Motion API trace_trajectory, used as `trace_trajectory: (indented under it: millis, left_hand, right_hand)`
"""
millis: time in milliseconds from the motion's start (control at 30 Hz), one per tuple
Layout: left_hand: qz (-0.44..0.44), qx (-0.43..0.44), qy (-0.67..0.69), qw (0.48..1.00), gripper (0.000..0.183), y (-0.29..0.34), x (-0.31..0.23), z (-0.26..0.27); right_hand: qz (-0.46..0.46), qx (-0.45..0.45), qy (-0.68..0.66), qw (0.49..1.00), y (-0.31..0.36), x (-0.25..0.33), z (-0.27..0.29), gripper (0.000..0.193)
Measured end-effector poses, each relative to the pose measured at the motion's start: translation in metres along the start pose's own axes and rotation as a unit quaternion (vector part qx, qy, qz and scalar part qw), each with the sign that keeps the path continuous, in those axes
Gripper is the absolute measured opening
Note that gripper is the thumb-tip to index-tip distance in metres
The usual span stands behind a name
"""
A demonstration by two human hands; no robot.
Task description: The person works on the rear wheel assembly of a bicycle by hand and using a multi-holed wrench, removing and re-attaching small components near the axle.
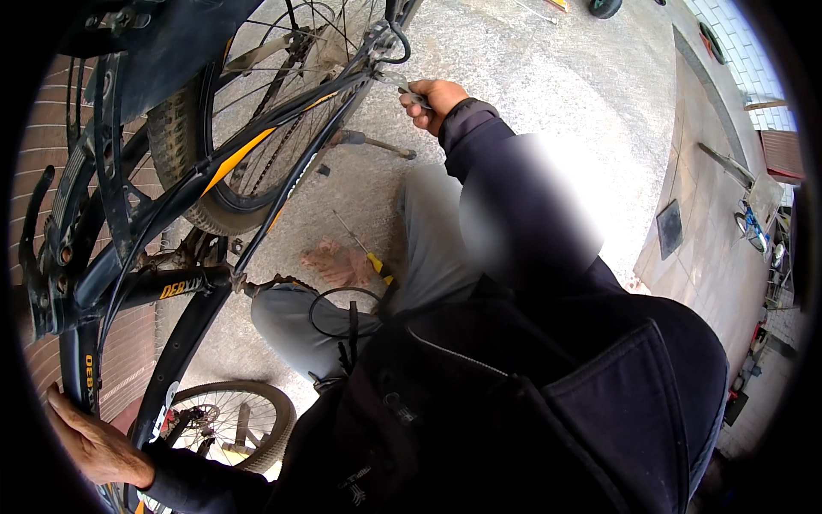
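Note:
A black bicycle frame [225, 163] with orange and white markings fills the left side. My right hand [438, 101] is closed round a grey metal wrench [396, 80], whose far end meets the frame's end near the wheel hub, beside a looped black cable [404, 47]. The exact spot it touches is too small to tell. At the lower left, my left hand [101, 445] lies over a frame tube and grips it; some of its fingers are hidden. A knobby-tyred wheel [167, 128] sits in the frame.
A yellow-handled screwdriver [374, 259] lies on the concrete floor [548, 77] beside my knee. Another wheel [278, 420] is below the frame. A kickstand-like bar [377, 141] juts out near my leg. Tiles, a dark square plate [670, 229] and a small blue bicycle [753, 224] lie off to the right.

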State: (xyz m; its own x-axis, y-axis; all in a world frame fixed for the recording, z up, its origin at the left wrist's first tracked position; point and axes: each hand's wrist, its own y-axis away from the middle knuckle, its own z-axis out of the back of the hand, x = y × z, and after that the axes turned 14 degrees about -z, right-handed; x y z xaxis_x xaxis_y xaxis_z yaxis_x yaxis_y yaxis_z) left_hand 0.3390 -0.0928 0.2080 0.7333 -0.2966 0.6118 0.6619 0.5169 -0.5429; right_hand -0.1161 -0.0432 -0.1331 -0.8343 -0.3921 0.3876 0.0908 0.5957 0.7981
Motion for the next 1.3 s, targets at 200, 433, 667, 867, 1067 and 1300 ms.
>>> trace_trajectory:
  millis: [200,433,667,867,1067,1300]
  left_hand:
    - [-0.203,-0.281,0.237,0.907,0.023,-0.009,-0.112,0.002]
    - [-0.36,-0.079,0.328,0.87,0.034,-0.065,-0.228,-0.016]
    - [-0.383,-0.004,0.224,0.896,0.026,-0.088,-0.275,-0.063]
    - [-0.372,0.048,0.127,0.918,0.009,-0.093,-0.297,-0.079]
    - [-0.365,0.061,0.127,0.92,0.003,-0.092,-0.296,-0.079]
    - [-0.363,0.048,0.112,0.924,0.003,-0.092,-0.297,-0.078]
  right_hand:
    - [0.013,-0.014,0.017,1.0,0.008,0.0,-0.001,0.021]
    - [0.007,-0.003,0.022,1.0,0.009,0.002,-0.001,0.02]
    - [0.05,0.01,0.031,0.998,-0.001,-0.007,-0.002,0.027]
    - [0.11,-0.021,0.089,0.99,-0.001,-0.016,0.001,0.029]
    - [0.07,0.007,0.049,0.996,-0.006,-0.012,0.009,0.03]
    - [0.153,-0.1,0.184,0.966,0.011,-0.016,-0.012,0.025]
